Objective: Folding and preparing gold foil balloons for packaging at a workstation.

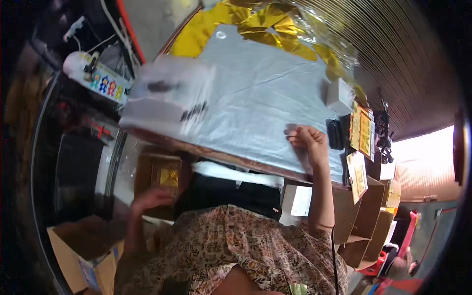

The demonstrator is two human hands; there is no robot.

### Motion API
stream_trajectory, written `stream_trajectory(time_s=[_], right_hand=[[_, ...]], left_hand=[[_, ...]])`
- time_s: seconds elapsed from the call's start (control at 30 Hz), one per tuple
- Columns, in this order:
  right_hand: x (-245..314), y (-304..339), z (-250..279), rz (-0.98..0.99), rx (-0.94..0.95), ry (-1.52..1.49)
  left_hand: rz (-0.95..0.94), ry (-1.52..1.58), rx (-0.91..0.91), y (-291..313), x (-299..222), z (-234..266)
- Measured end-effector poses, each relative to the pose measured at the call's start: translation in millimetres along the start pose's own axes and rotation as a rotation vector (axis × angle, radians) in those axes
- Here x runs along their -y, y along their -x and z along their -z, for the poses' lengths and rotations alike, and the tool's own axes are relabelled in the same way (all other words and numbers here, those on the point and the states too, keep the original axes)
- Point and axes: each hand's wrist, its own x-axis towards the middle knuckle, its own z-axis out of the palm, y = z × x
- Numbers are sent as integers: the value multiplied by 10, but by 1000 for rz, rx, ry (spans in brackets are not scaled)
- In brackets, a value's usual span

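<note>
Blurred, whitish translucent plastic sheet [162, 105] spreads over the left of the grey film-covered table [255, 103], completion unclear; bare right hand [310, 138] curls, grip unclear; blurred bare left hand [155, 197], cannot tell

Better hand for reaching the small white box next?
Probably the right hand: it's above the grey sheet, near the white box. The left hand is off the table, farther away.

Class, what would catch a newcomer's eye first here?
Shiny, crinkled gold foil at the top comes first. Below it spreads a pale grey sheet, the person's right hand at its lower right part. At upper left, a white rounded panel carries colourful cartoon figures.
</note>
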Motion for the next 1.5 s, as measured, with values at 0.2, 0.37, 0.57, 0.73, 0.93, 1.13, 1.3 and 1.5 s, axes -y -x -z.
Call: stream_trajectory(time_s=[0.2, 0.37, 0.57, 0.73, 0.93, 1.13, 1.3, 1.5], right_hand=[[82, -366, -221, -147, 192, 109], [234, -607, -75, -212, 319, 212], [271, -1092, -59, -67, 309, 218], [612, -1540, 17, 36, 239, 320], [698, -2425, -22, 165, 126, 381], [504, -3464, -371, 392, 63, 546], [293, -3999, -711, 631, 5, 673], [-146, -4246, -659, 723, -183, 1260]], left_hand=[[-103, -557, -132, -919, -3123, 236], [-467, -764, -350, -2901, -3871, 840], [-624, -1117, -452, -4830, -3977, 1728], [-301, -681, -292, -5606, -3990, 1797], [-349, -579, -247, -5803, -3799, 1965], [-394, -804, -336, -5943, -3831, 2032], [-303, -886, -337, -5919, -3898, 1999], [-484, -828, -244, -5778, -3871, 2080]])
